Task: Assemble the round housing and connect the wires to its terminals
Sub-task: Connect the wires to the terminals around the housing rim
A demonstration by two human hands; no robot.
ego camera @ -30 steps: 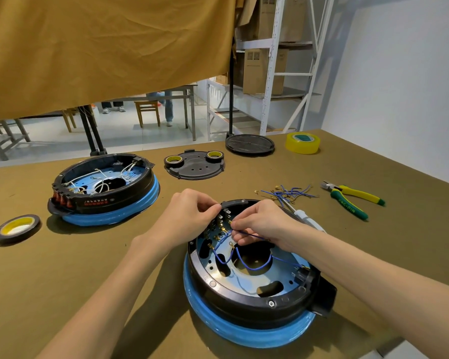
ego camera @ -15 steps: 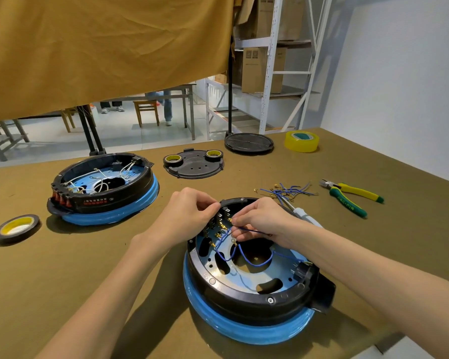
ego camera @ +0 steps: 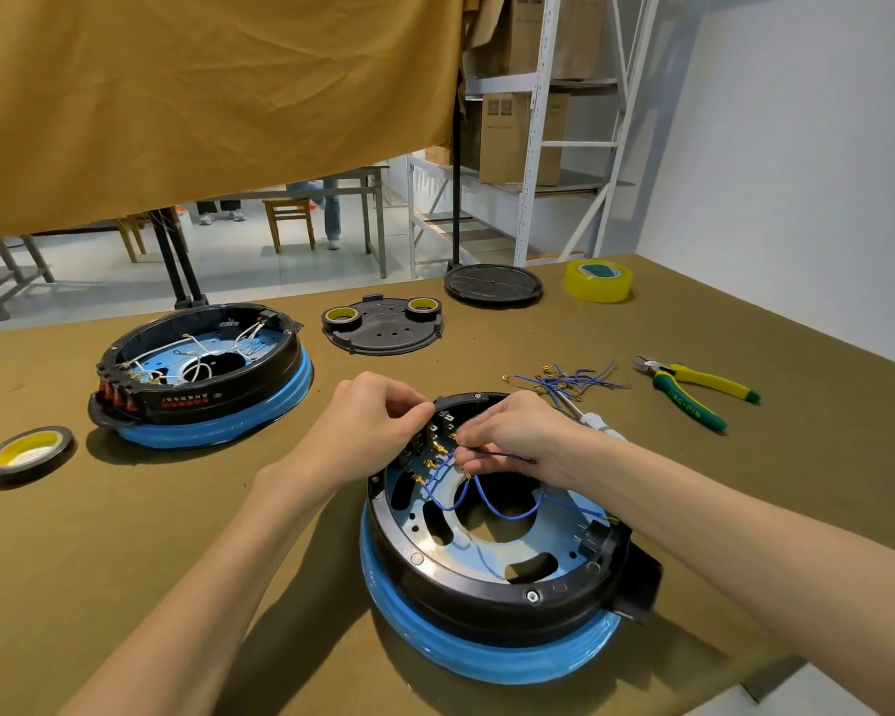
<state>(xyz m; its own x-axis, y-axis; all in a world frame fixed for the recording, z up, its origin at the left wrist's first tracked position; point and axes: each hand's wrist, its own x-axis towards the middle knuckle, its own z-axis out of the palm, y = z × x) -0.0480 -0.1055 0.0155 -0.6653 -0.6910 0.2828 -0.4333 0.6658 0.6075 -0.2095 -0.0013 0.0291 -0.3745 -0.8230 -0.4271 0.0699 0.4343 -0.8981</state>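
The round housing, black on a blue base, sat in the lower centre of the frame on the olive-covered table. Inside it, 1 row of brass terminals ran along the upper-left wall, and blue wires looped across the metal plate; their exact number could not be told.

2 hands worked at that row. The left hand was curled, its thumb and forefinger pinched narrowly at the housing's upper rim; what they held, if anything, could not be told. The right hand was curled too, its fingertips pinching 1 dark blue wire just beside the terminals.

Outward, 1 second housing with white wires stood at the left of the frame. 2 black lids lay beyond: 1 lid carrying 2 small tape rolls, and 1 plain lid further right. 1 clear yellow tape roll sat at upper right, and 1 black-edged tape roll at far left. 1 bundle of spare wires and 1 pair of yellow-green pliers lay to the right.
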